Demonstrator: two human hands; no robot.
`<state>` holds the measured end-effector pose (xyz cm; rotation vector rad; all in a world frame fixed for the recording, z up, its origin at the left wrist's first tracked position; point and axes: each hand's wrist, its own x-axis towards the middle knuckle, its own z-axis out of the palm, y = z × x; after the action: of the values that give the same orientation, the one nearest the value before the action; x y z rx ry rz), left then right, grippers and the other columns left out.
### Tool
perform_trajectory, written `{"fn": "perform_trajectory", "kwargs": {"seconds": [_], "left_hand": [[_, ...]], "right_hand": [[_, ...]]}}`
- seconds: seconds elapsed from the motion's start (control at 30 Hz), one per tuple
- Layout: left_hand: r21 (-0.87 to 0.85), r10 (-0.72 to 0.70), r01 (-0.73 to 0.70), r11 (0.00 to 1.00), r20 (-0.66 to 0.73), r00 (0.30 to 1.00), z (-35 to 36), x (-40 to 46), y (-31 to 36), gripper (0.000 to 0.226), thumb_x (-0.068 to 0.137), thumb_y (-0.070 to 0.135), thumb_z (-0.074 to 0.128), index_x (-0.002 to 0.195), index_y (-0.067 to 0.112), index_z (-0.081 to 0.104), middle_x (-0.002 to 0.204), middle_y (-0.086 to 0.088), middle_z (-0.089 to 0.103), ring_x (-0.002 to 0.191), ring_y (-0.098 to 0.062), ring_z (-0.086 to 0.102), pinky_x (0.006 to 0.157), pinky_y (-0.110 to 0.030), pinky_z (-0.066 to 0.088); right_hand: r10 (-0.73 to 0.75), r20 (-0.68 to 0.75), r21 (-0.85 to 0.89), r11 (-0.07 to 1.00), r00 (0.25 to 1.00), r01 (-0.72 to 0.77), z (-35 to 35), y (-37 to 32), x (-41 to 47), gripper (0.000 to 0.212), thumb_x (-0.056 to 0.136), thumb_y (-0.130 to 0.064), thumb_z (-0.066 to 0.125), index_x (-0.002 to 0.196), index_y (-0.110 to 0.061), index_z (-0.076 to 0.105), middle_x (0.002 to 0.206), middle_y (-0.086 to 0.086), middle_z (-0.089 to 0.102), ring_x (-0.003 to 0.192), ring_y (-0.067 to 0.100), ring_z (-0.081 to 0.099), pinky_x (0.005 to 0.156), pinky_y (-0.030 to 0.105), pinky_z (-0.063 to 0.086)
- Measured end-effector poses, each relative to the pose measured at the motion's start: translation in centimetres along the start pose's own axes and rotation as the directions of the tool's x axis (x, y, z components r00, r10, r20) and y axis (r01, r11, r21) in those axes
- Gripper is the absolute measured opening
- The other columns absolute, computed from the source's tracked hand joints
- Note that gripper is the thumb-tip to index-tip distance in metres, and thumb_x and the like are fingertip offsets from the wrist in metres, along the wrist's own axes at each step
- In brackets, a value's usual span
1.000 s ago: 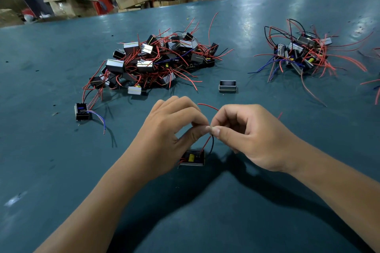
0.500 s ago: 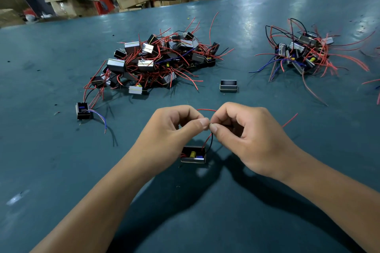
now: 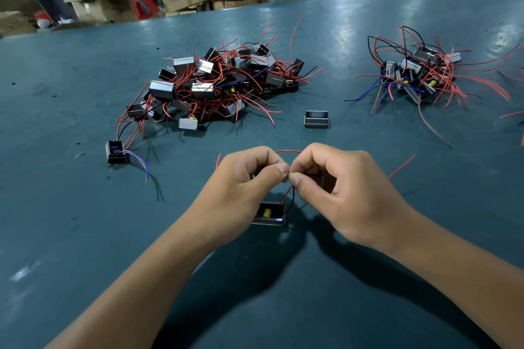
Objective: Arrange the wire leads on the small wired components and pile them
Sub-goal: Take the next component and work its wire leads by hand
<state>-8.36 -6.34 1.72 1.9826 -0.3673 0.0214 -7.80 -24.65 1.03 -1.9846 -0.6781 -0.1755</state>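
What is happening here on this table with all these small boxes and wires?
A person is working on one small wired component that sits on the green table. The left hand and the right hand meet above it, and both pinch its wire leads between thumb and fingertips. A large pile of such components lies further back on the left and a smaller pile on the right. One empty casing and one lone component lie apart.
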Motion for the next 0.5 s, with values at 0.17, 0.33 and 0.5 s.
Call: {"fn": "perform_trajectory", "kwargs": {"seconds": [0.17, 0.33, 0.5], "left_hand": [[0.05, -0.014, 0.011, 0.999, 0.055, 0.998, -0.4, -0.1, -0.2, 0.019, 0.085, 0.045, 0.066, 0.08, 0.027, 0.068, 0.062, 0.014, 0.055, 0.056, -0.007, 0.042, 0.054, -0.02, 0.034], [0.141, 0.014, -0.03, 0.99, 0.114, 0.993, -0.4, -0.2, -0.4, 0.016, 0.09, 0.035, 0.074, 0.08, 0.024, 0.068, 0.073, -0.015, 0.059, 0.061, -0.028, 0.041, 0.057, -0.035, 0.035], [0.17, 0.015, -0.026, 0.985, 0.069, 0.998, -1.2, 0.0, -0.6, 0.014, 0.089, 0.029, 0.075, 0.077, 0.025, 0.068, 0.069, 0.002, 0.058, 0.065, -0.028, 0.048, 0.061, -0.035, 0.041]], "right_hand": [[0.108, -0.027, 0.089, 0.99, 0.994, -0.106, -0.2, 0.5, 0.3, 0.016, 0.092, -0.012, 0.065, 0.079, -0.021, 0.063, 0.058, -0.019, 0.058, 0.05, 0.003, 0.047, 0.051, 0.015, 0.036], [0.131, -0.003, 0.097, 0.987, 0.991, -0.13, -0.4, 0.7, 0.4, 0.017, 0.092, -0.013, 0.064, 0.079, -0.023, 0.064, 0.058, -0.017, 0.06, 0.049, 0.003, 0.049, 0.05, 0.02, 0.041], [0.169, 0.0, 0.128, 0.978, 0.986, -0.167, -1.1, 0.9, 0.7, 0.015, 0.092, -0.017, 0.065, 0.079, -0.023, 0.065, 0.057, -0.012, 0.062, 0.049, 0.004, 0.054, 0.049, 0.016, 0.043]]}}
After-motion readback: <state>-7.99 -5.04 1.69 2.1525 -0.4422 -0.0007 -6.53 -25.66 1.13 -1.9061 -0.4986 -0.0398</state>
